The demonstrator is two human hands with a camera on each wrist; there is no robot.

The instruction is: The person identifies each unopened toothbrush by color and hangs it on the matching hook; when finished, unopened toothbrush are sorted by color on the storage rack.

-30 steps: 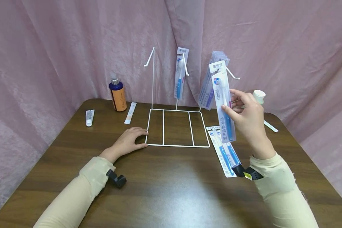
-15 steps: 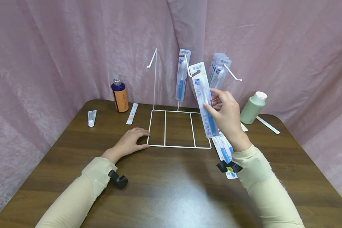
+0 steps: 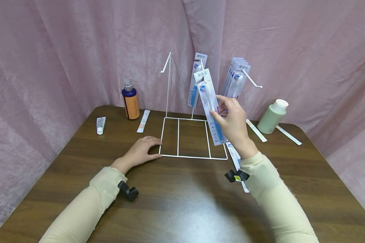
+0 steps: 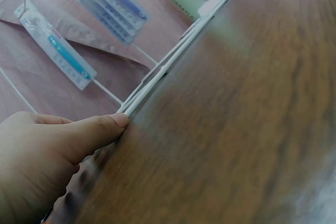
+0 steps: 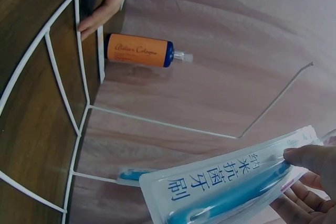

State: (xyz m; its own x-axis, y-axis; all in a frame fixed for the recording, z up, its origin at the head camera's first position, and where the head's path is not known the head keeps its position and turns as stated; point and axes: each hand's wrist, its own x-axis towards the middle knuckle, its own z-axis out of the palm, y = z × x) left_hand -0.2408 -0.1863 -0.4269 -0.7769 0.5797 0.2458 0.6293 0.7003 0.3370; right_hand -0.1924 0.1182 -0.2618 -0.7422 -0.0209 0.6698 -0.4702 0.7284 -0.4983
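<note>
My right hand (image 3: 233, 118) pinches a packaged toothbrush (image 3: 212, 113) between thumb and fingers. The pack is upright, slightly tilted, its hang hole by the white middle hook, partly covering another packaged toothbrush (image 3: 193, 89) that hangs there. Whether the hook passes through the hole I cannot tell. At the left side of the white wire display rack (image 3: 193, 157), my left hand (image 3: 141, 150) touches the frame with thumb at the front corner and fingers along the side bar. Several packaged toothbrushes (image 3: 238, 81) hang on the right hook (image 3: 251, 79). The left hook (image 3: 165, 63) carries nothing.
More packaged toothbrushes (image 3: 233, 153) lie right of the rack, partly hidden by my right arm. A green bottle (image 3: 272, 116) and flat strips (image 3: 257, 130) lie beyond. To the left are an orange-labelled bottle (image 3: 131, 104), another strip (image 3: 143, 121) and a small tube (image 3: 100, 125).
My right hand has carried the toothbrush pack leftward from in front of the right hook to the middle one. The left hand stays at the rack's side.
</note>
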